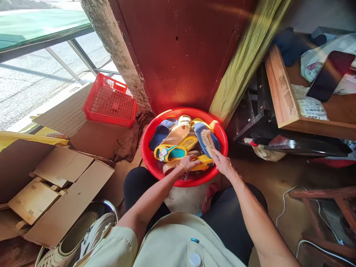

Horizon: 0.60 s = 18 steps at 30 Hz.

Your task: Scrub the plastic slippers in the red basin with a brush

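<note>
A red basin (146,157) between my knees holds water and several slippers. My right hand (222,163) grips the near end of a tan scrubbing brush (206,139), which lies against a blue slipper (199,134). Beside it, my left hand (190,163), with a bangle at the wrist, has its fingers bent over a yellow slipper (204,162); its fingertips are partly hidden. A yellow slipper with a teal insole (176,152) sits just beyond my left hand. Farther back are a dark blue slipper (159,136) and a pale peach slipper (178,134).
A red plastic crate (111,115) stands left of the basin, near an open cardboard box (72,196). A dark red panel (178,55) rises behind the basin. On the right are a wooden drawer (286,92), a phone (330,76) and a wooden stool (325,194) with white cables.
</note>
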Available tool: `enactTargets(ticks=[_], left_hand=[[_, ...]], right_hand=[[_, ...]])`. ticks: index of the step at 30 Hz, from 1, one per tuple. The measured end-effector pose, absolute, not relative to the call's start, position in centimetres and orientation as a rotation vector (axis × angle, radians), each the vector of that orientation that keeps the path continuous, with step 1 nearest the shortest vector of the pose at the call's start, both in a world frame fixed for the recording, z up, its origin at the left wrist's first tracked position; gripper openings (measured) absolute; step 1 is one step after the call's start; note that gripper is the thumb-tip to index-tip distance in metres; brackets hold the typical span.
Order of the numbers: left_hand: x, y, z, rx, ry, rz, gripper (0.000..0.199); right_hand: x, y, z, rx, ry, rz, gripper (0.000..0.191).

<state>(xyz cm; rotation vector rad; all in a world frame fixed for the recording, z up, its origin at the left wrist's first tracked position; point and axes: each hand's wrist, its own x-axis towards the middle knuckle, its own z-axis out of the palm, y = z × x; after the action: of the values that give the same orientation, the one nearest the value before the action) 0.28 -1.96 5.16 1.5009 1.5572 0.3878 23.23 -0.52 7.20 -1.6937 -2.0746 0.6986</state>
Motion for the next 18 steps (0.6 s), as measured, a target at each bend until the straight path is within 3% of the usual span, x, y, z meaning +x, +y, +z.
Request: enactTargets(ticks=[6,12,18], left_hand=[[-2.5,-3.0,8.6,1.499,1.671,0.521,0.06],[-6.5,-4.1,9.1,1.369,1.612,0.726,0.053],[-8.7,-4.7,8.6,1.016,1.513,0.802,0.05]], right_hand=[[22.4,-1.6,7.4,-1.55,-2.095,0.404,0.052],[19.5,-5.3,7.9,-1.271,-2.535,0.132,0.049],[21.8,-3.7,8.2,-1.802,-2.449,0.157,0.054]])
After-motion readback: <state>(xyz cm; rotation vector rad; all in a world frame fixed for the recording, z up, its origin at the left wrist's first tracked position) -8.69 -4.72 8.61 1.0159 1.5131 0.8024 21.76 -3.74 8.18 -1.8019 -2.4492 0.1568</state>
